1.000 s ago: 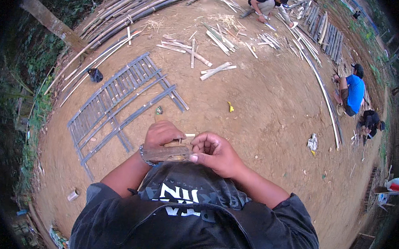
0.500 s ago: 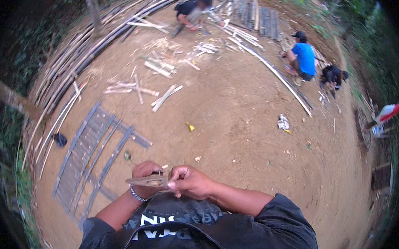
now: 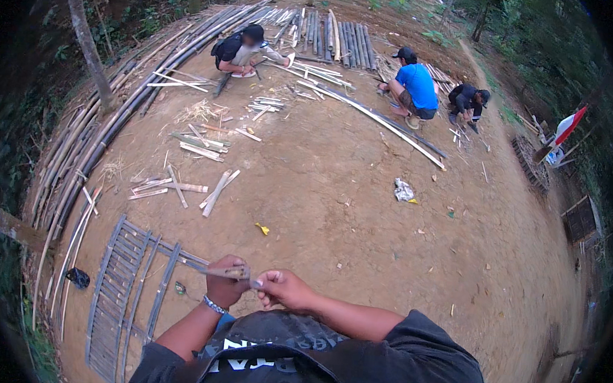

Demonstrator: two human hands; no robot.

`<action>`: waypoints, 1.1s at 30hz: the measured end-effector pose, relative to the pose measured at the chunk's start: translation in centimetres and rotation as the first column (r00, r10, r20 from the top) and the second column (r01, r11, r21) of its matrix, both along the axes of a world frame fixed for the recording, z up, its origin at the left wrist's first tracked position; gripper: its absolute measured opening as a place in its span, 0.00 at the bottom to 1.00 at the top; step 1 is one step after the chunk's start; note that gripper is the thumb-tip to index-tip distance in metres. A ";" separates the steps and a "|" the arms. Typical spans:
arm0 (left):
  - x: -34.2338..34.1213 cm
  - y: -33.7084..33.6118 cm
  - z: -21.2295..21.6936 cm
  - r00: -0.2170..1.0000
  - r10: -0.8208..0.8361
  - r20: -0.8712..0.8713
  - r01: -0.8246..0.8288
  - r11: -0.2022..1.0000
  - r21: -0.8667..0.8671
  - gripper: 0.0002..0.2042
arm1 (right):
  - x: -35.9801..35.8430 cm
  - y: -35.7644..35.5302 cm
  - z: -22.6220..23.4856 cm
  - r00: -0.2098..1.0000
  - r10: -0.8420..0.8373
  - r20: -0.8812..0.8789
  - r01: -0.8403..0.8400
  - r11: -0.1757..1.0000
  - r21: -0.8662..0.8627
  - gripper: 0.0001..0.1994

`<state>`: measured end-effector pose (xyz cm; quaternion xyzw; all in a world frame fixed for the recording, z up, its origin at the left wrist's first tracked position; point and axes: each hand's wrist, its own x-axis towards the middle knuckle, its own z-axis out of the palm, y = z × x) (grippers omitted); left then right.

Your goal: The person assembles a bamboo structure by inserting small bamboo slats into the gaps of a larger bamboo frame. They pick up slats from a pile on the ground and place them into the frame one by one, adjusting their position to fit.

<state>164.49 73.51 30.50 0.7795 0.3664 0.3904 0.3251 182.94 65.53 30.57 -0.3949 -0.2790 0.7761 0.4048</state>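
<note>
In front of my chest, my left hand is closed round a flat, narrow brown piece that looks like wood and tapers toward the left. Its exact kind is not clear. Fingers and thumb of my right hand pinch at its right end, where a small greyish bit shows. The two hands are close together, and my left fingers hide part of the piece. A beaded bracelet circles my left wrist.
A slatted bamboo panel lies at the left on bare earth. Split bamboo strips are scattered beyond it. Long poles line the far left. Three people crouch ahead: one in dark clothes, one in blue, another farther right.
My view has tilted up and turned right, so the ground things sit lower and further left. Both hands still hold the brown piece, which shows more edge-on now.
</note>
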 end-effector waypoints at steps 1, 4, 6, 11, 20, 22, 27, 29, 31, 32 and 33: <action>0.2 0.6 -0.4 0.999 -0.003 -0.044 0.002 0.999 -0.036 0.24 | 1.1 -0.2 -2.3 0.980 0.000 0.200 -0.005 1.000 0.025 0.11; -0.3 2.2 -0.9 0.954 -0.015 -0.300 -0.095 0.932 -0.349 0.21 | 6.1 -2.7 -9.3 0.774 0.002 0.633 -0.017 1.000 0.017 0.14; -2.2 4.5 -3.2 0.724 -0.200 -0.660 -0.357 0.709 -0.608 0.24 | 9.6 -5.9 -12.5 0.696 0.024 0.718 0.066 0.993 -0.098 0.13; -15.5 5.1 -20.7 0.538 -0.423 -0.730 -0.292 0.718 -0.631 0.23 | 15.3 -12.9 -19.4 0.568 0.033 0.822 0.306 0.919 -0.249 0.17; -21.8 4.0 -23.7 0.454 -0.689 -0.565 -0.522 0.308 -0.795 0.16 | 17.8 -8.5 -23.2 0.497 0.179 0.849 0.187 0.933 -0.306 0.19; -20.4 6.9 -24.2 0.488 -0.651 -0.582 -0.529 0.310 -0.790 0.15 | 19.7 -4.4 -25.2 0.557 0.261 0.789 0.071 0.931 -0.358 0.22; -11.2 20.2 -28.5 0.557 -0.539 -0.632 -0.387 0.505 -0.772 0.15 | 30.6 4.7 -31.0 0.097 0.127 0.987 -0.343 0.935 -0.087 0.20; -7.5 26.3 -28.9 0.589 -0.436 -0.680 -0.348 0.622 -0.701 0.15 | 33.7 6.9 -27.7 0.007 0.048 0.999 -0.467 0.884 -0.039 0.18; -1.9 32.3 -28.1 0.661 -0.299 -0.689 -0.356 0.683 -0.638 0.15 | 36.5 11.8 -25.5 0.334 0.095 0.938 -0.058 0.995 -0.080 0.16; 1.4 34.9 -27.4 0.707 -0.235 -0.667 -0.365 0.687 -0.628 0.15 | 37.0 15.2 -23.2 0.472 0.027 0.881 0.190 0.973 -0.132 0.15; 5.2 37.4 -26.7 0.758 -0.169 -0.630 -0.372 0.681 -0.631 0.15 | 37.0 17.8 -20.7 0.565 -0.067 0.822 0.463 0.851 -0.249 0.14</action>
